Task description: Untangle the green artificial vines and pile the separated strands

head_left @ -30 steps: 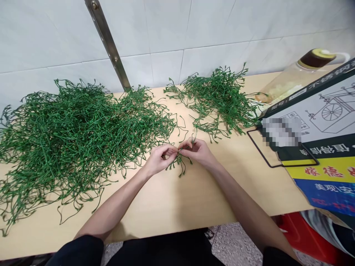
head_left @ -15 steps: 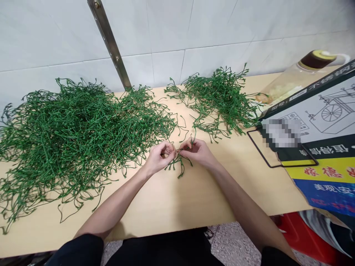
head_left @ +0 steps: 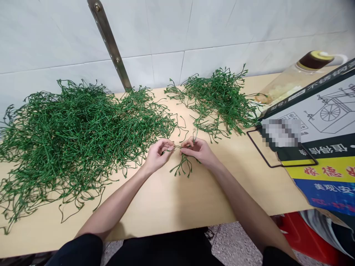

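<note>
Nearest, two dark sleeves (head_left: 79, 251) enter at the bottom corners, and speckled floor (head_left: 230, 242) shows below the table's front edge. A red object (head_left: 305, 236) stands under the table at the right, partly cut off. Two bare forearms reach over the pale wood table (head_left: 155, 207). At its middle, the left hand (head_left: 158, 157) and right hand (head_left: 203, 153) face each other, close but apart. Each grip is closed, thumb against fingers: the right pinches a small green sprig (head_left: 183, 166), its tips dangling below, and the left pinches a strand of it, which bridges the gap between the hands. Right of the hands, a printed box (head_left: 327, 122) bears a line drawing of a wheeled cart. Beyond the hands, a big pile (head_left: 83, 133) of similar green strands spreads across the left; a smaller pile (head_left: 222, 96) lies to the right. Partly behind the box is a clear bottle (head_left: 291, 79) with a brown and yellow cap. Farthest, a metal strip (head_left: 111, 46) crosses a pale tiled wall (head_left: 166, 26).
</note>
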Motion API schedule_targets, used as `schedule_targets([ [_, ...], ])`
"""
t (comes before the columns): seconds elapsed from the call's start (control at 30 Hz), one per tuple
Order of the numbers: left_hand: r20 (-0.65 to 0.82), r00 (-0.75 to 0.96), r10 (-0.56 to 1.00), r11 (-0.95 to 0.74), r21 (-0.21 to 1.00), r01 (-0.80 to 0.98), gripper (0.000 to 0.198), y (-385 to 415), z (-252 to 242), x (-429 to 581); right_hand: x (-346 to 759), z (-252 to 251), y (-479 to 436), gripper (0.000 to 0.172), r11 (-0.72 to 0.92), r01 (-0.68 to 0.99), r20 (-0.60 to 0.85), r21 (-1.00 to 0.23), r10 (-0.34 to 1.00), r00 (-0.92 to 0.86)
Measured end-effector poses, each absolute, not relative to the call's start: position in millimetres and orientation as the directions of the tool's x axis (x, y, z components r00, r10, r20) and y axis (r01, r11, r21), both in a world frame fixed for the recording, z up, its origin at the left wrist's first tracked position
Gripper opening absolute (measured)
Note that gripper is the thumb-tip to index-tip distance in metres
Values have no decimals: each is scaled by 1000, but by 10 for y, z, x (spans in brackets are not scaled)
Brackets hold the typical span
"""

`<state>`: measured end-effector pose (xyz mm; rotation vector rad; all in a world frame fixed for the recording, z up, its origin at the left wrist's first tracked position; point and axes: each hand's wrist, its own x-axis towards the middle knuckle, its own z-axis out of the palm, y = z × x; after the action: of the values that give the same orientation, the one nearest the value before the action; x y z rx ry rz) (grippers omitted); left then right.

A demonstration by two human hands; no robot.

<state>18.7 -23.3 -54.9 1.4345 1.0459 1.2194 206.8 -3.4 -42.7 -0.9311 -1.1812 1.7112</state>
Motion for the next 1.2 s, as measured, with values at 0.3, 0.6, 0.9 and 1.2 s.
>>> schedule_targets([
  [0.3, 193, 208, 959, -168, 977, -133, 26, -240, -554, 110, 2070, -466, -20, 52, -242, -197, -163, -950, 923, -348],
  [0.6, 449, 260, 855, -498, 850, 169, 21, -197, -572, 145, 2078, -445, -38, 51, -263, -167, -179, -950, 899, -400],
  [0.9, 287, 151, 946, -314, 929, 198, 9, -233, -563, 168, 2051, -455, -49, 53, -234, -129, -171, -964, 912, -374],
  [1.2, 208, 133, 969, -227, 962, 149, 22, -240, -580, 172, 2066, -449, -44, 50, -212, -129, -144, -969, 902, -407],
])
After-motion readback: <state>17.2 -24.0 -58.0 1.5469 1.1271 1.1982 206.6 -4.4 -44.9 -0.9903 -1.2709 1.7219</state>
